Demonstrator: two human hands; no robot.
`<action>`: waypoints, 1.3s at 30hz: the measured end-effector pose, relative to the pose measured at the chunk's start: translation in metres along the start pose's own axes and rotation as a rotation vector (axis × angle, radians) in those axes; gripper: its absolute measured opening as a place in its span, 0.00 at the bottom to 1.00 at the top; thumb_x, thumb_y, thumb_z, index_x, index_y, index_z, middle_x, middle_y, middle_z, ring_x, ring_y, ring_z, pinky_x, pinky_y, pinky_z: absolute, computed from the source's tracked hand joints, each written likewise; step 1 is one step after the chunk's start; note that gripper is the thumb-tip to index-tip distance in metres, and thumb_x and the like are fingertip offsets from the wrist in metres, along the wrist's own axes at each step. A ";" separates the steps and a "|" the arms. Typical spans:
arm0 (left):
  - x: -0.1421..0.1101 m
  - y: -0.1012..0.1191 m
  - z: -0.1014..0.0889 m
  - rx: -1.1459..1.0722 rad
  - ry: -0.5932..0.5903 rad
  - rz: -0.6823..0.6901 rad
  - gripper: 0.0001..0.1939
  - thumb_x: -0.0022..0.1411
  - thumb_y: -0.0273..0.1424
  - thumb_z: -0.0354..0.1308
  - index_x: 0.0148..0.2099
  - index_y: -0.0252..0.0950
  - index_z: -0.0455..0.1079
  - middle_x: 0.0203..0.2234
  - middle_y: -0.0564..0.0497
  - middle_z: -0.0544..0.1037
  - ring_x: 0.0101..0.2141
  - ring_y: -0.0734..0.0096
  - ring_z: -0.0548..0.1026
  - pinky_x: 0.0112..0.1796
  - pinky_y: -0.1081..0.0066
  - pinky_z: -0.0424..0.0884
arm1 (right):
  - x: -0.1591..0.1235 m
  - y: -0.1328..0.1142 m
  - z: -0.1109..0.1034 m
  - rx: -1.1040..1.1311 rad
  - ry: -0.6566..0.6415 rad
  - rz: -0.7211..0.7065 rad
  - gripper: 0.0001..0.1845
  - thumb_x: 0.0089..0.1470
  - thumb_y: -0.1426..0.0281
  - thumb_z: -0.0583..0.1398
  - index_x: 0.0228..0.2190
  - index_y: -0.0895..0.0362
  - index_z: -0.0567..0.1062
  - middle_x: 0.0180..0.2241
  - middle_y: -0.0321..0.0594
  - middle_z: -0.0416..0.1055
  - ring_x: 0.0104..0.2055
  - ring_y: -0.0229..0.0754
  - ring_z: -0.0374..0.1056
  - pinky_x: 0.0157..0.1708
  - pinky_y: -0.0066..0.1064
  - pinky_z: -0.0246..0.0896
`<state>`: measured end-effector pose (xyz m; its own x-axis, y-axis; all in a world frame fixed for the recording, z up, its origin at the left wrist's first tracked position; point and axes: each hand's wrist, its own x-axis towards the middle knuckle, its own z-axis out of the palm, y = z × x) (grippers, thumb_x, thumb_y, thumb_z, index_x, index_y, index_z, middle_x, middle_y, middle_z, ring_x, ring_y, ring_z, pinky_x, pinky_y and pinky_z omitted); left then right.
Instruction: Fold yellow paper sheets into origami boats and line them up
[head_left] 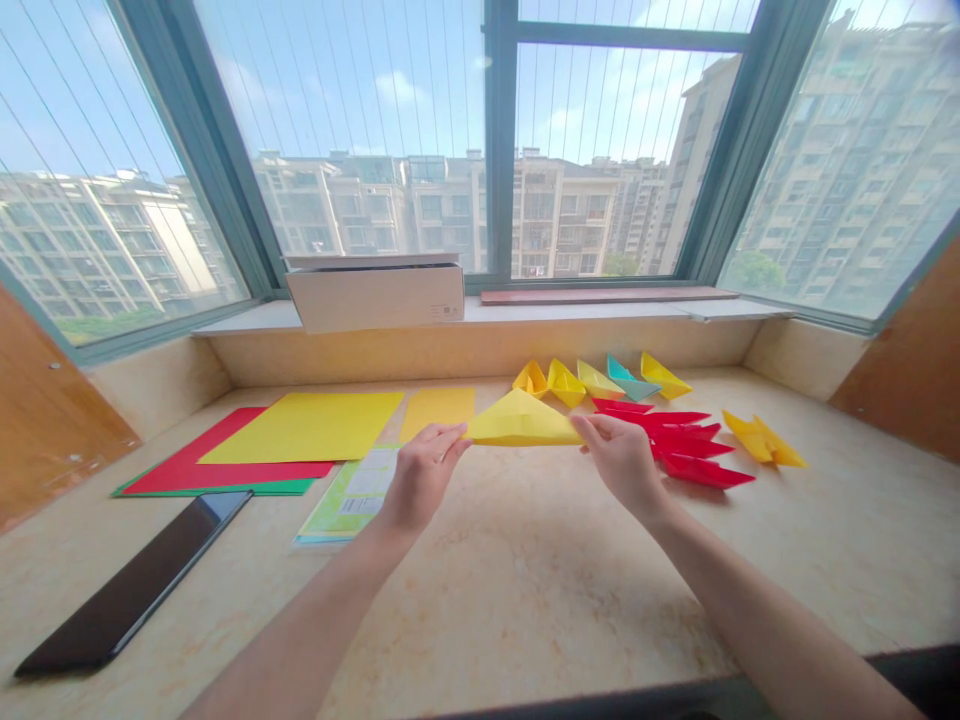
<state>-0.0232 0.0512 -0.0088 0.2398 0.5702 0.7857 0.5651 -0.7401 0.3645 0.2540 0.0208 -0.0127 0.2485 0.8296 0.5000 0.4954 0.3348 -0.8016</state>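
A folded yellow paper (521, 420), triangular with its point up, is held above the counter between my two hands. My left hand (426, 470) pinches its left corner between thumb and fingers. At the opposite corner my right hand (619, 455) has the same kind of pinch, with its fingertips partly hidden. Just beyond my right hand lie several red paper boats (705, 468), close together. Behind the folded paper stands a row of paper boats, among them a yellow boat (566, 383) and a teal boat (631, 380).
Yellow (307, 425), red (180, 455) and green sheets overlap at the left, near a clear packet (349, 495). A black phone (135, 590) lies at front left. A yellow folded piece (763, 440) sits at right. A white box (379, 295) rests on the window ledge (585, 308).
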 end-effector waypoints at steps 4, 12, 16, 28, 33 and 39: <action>0.002 -0.006 -0.003 0.046 -0.022 -0.032 0.10 0.65 0.29 0.58 0.45 0.35 0.78 0.34 0.46 0.81 0.34 0.65 0.79 0.39 0.68 0.74 | -0.001 0.004 0.001 -0.004 -0.117 -0.104 0.28 0.59 0.54 0.59 0.52 0.61 0.76 0.39 0.49 0.80 0.37 0.49 0.76 0.35 0.37 0.71; 0.000 -0.020 0.002 0.084 -0.084 -0.022 0.10 0.65 0.31 0.58 0.44 0.36 0.78 0.35 0.45 0.82 0.36 0.62 0.80 0.38 0.67 0.74 | 0.005 0.020 0.003 0.035 -0.166 -0.183 0.21 0.57 0.64 0.63 0.52 0.55 0.76 0.48 0.45 0.78 0.48 0.53 0.74 0.51 0.50 0.68; -0.002 -0.022 0.004 0.079 -0.169 0.012 0.09 0.65 0.31 0.58 0.44 0.38 0.78 0.35 0.45 0.83 0.35 0.60 0.81 0.37 0.64 0.76 | 0.004 0.021 0.004 0.139 -0.186 -0.168 0.21 0.53 0.66 0.66 0.50 0.50 0.77 0.51 0.39 0.75 0.52 0.54 0.73 0.57 0.53 0.64; 0.004 -0.001 -0.008 0.067 0.003 0.096 0.11 0.67 0.31 0.56 0.48 0.37 0.76 0.37 0.46 0.81 0.38 0.65 0.79 0.41 0.68 0.75 | 0.008 0.014 -0.001 0.167 -0.038 -0.213 0.18 0.53 0.64 0.66 0.46 0.52 0.80 0.48 0.41 0.78 0.50 0.52 0.75 0.54 0.49 0.69; 0.002 0.001 -0.010 0.095 0.025 0.088 0.11 0.68 0.31 0.55 0.47 0.36 0.76 0.35 0.46 0.82 0.36 0.64 0.79 0.41 0.67 0.75 | 0.008 0.009 -0.003 0.157 -0.041 -0.249 0.18 0.54 0.66 0.65 0.48 0.51 0.79 0.48 0.41 0.78 0.50 0.52 0.75 0.55 0.50 0.68; -0.005 0.015 -0.004 0.012 -0.030 0.057 0.11 0.67 0.32 0.55 0.44 0.35 0.77 0.32 0.44 0.82 0.33 0.62 0.80 0.36 0.67 0.75 | -0.007 -0.002 0.005 -0.004 -0.160 -0.440 0.21 0.59 0.70 0.61 0.54 0.47 0.74 0.53 0.38 0.74 0.51 0.49 0.74 0.52 0.45 0.71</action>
<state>-0.0195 0.0361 -0.0048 0.2956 0.5376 0.7897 0.5590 -0.7677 0.3133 0.2470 0.0171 -0.0165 -0.1169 0.6679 0.7350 0.5285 0.6684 -0.5233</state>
